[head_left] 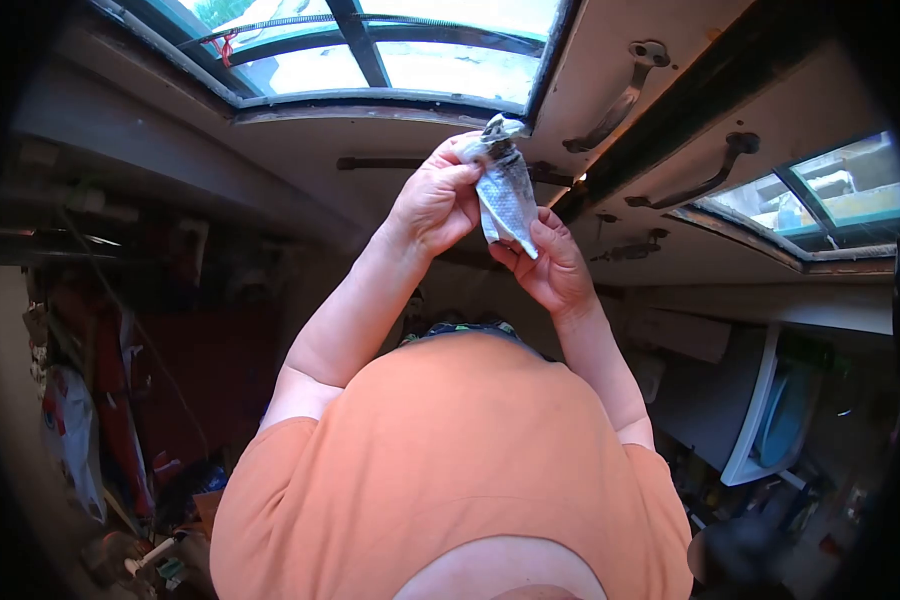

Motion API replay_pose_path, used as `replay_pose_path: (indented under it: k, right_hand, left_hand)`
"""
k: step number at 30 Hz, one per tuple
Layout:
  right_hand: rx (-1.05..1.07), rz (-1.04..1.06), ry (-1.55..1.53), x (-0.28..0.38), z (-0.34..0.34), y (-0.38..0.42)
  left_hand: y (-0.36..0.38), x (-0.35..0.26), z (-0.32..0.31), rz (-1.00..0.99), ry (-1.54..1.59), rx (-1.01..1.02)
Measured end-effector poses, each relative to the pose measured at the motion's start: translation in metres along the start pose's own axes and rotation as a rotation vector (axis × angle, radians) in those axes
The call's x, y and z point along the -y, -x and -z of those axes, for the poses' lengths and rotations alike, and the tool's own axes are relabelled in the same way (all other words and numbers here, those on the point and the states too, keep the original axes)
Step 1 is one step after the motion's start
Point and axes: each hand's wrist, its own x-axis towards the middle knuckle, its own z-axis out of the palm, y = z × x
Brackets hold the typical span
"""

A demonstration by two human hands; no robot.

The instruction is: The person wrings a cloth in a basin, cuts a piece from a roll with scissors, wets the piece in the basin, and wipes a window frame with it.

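Note:
My left hand [438, 200] pinches the upper part of a white, dimpled wipe [507, 195] or paper towel, thumb on top. Dark grimy smears mark the wipe near its bunched upper end. My right hand [558, 265] grips the lower corner of the same wipe between thumb and fingers. Both arms reach forward, and the wipe hangs between the hands in front of the double door. Its underside and some of my fingertips are hidden.
A barred window pane [410, 65] lies ahead at the left, another pane [840, 195] at the right. Metal pull handles [625, 100] sit on both door leaves. A white-framed open box [755, 420] stands at right, a plastic bag [73, 430] at left.

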Motion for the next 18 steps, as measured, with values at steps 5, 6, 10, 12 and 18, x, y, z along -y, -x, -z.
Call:
replay_pose_path:
  k: [5, 6, 10, 12, 18]
  right_hand:
    - [-0.224, -0.039, 0.014, -0.004, -0.004, -0.002]
    - [-0.241, -0.046, 0.006, -0.004, -0.007, -0.001]
    - [-0.315, -0.033, -0.071, -0.008, -0.013, 0.003]
    - [-0.219, -0.088, -0.030, -0.006, -0.008, 0.007]
    - [-0.324, -0.027, 0.266, 0.002, -0.012, 0.025]
  left_hand:
    - [0.017, 0.004, 0.005, -0.539, -1.095, -0.053]
    - [0.024, 0.004, 0.004, -0.676, -1.404, 0.030]
    - [0.041, 0.010, -0.020, -0.842, -1.910, 0.242]
    - [0.039, 0.012, -0.016, -0.909, -2.006, 0.251]
    - [-0.010, -0.011, -0.005, -1.146, -1.893, 0.105]
